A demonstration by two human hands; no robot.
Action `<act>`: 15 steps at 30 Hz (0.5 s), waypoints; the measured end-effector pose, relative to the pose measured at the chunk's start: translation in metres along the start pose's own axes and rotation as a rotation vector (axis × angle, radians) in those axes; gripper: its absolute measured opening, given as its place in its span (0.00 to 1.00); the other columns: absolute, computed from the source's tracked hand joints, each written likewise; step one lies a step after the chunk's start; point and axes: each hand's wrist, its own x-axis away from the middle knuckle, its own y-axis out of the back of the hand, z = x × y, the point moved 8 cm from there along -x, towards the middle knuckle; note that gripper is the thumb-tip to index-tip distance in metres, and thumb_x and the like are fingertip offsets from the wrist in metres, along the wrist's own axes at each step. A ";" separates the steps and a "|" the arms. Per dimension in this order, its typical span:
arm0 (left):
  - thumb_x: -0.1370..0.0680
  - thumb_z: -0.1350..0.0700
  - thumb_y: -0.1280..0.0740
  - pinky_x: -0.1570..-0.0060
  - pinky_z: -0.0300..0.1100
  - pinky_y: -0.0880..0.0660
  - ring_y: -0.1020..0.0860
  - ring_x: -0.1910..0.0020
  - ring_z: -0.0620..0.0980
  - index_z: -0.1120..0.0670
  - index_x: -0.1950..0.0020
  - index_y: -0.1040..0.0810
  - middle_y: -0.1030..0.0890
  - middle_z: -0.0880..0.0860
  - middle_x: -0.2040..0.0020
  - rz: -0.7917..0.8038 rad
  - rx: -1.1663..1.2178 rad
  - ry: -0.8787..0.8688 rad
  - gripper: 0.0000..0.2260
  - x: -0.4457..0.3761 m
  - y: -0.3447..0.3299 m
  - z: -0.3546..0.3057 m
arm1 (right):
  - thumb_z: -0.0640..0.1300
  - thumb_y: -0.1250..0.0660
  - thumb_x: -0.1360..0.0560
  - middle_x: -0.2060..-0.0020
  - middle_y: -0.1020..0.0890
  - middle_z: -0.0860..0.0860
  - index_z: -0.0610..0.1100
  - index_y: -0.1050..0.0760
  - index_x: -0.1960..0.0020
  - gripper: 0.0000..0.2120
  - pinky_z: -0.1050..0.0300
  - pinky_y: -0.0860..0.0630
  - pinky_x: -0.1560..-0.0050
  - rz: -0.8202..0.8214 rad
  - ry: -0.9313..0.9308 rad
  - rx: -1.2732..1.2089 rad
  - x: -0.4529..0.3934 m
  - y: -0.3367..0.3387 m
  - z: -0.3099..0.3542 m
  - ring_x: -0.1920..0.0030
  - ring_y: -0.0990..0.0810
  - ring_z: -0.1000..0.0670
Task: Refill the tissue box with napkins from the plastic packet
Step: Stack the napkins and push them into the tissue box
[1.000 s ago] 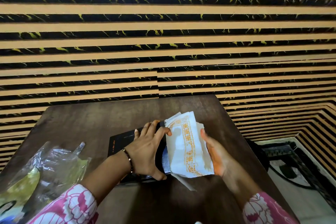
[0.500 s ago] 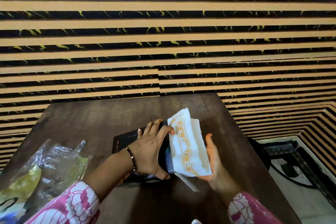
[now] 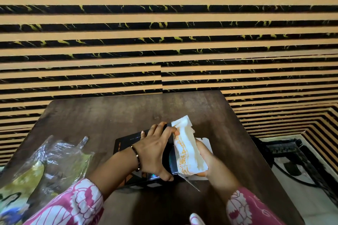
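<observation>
I am gripping the black tissue box (image 3: pixel 128 144) with my left hand (image 3: pixel 155 153), fingers spread over its top and curled at the right-hand end, thumb hooked on the near edge. The box is lying on the brown table (image 3: pixel 109 113), long axis running left to right. My right hand (image 3: pixel 206 160) is pinching the folded napkins (image 3: pixel 186 151), white with an orange border, and holding them on edge against that right end. The stack's long axis is running away from me, across the box's axis. The opening itself is hidden behind my left hand. Judgement: napkins need pushing leftward into the box. The plastic packet (image 3: pixel 54 159) is lying well apart at the table's left.
</observation>
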 end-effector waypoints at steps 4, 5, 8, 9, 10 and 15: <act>0.46 0.38 0.23 0.31 0.67 0.48 0.50 0.27 0.58 0.42 0.33 0.52 0.47 0.53 0.28 0.040 -0.003 0.026 0.51 0.001 -0.011 0.008 | 0.56 0.43 0.23 0.47 0.22 0.49 0.47 0.30 0.37 0.19 0.54 0.24 0.51 -0.067 0.090 0.352 -0.003 -0.001 0.037 0.53 0.22 0.50; 0.46 0.38 0.23 0.31 0.67 0.48 0.49 0.27 0.59 0.42 0.33 0.52 0.46 0.53 0.28 0.051 -0.023 0.016 0.51 0.000 -0.014 0.006 | 0.51 0.40 0.22 0.43 0.25 0.52 0.48 0.32 0.34 0.18 0.58 0.25 0.48 -0.074 0.227 0.488 -0.001 -0.001 0.046 0.50 0.23 0.54; 0.46 0.37 0.24 0.32 0.69 0.47 0.48 0.28 0.60 0.42 0.32 0.53 0.46 0.53 0.28 0.079 -0.087 -0.020 0.52 -0.005 -0.024 -0.003 | 0.39 0.38 0.23 0.35 0.30 0.57 0.49 0.35 0.30 0.22 0.65 0.34 0.37 0.068 0.544 0.929 0.013 -0.030 0.049 0.35 0.32 0.58; 0.47 0.37 0.24 0.32 0.70 0.48 0.48 0.27 0.61 0.42 0.32 0.54 0.47 0.53 0.28 0.086 -0.100 -0.022 0.53 -0.007 -0.027 -0.004 | 0.39 0.39 0.24 0.33 0.31 0.55 0.50 0.35 0.30 0.23 0.60 0.36 0.33 0.037 0.603 1.107 0.009 -0.031 0.043 0.32 0.35 0.56; 0.47 0.37 0.25 0.32 0.70 0.48 0.49 0.27 0.61 0.42 0.32 0.54 0.47 0.54 0.27 0.086 -0.108 -0.019 0.53 -0.008 -0.029 -0.003 | 0.42 0.41 0.24 0.29 0.33 0.54 0.51 0.36 0.30 0.23 0.53 0.38 0.29 -0.031 0.633 1.312 0.003 -0.028 0.035 0.29 0.38 0.53; 0.47 0.36 0.25 0.30 0.68 0.50 0.49 0.27 0.61 0.43 0.33 0.53 0.47 0.56 0.27 0.070 -0.116 0.010 0.52 -0.012 -0.030 0.005 | 0.51 0.48 0.25 0.26 0.36 0.52 0.49 0.33 0.31 0.23 0.48 0.53 0.26 -0.141 0.802 1.687 0.008 -0.026 0.016 0.24 0.47 0.50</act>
